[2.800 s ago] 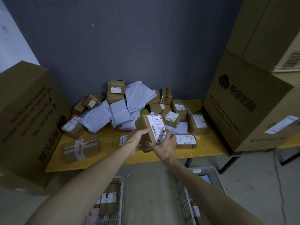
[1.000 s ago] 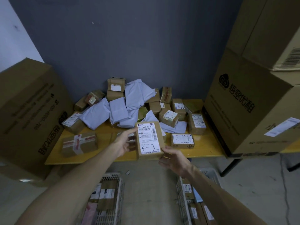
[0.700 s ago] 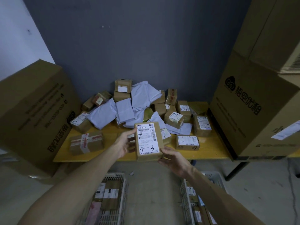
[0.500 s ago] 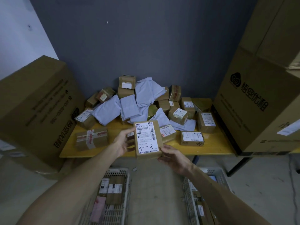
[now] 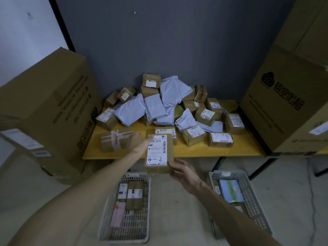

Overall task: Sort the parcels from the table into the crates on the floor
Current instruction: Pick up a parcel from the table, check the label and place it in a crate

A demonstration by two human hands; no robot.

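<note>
Two hands on one parcel [image 5: 159, 153], held above the worktop [image 5: 195, 150] edge: left hand [image 5: 140, 143] gripping its upper left side, right hand [image 5: 182, 170] pinching the lower right corner, left crate [image 5: 106, 210] and right crate [image 5: 252, 197] below.

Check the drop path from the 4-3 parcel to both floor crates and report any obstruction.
Nothing visible blocks it. The 4-3 parcel is held off the table edge, with open floor below and both crates, left and right, open-topped.

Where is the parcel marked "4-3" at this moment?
In the head view, the parcel is at centre, held between the left hand and right hand, over the table edge, above the two crates.
</note>
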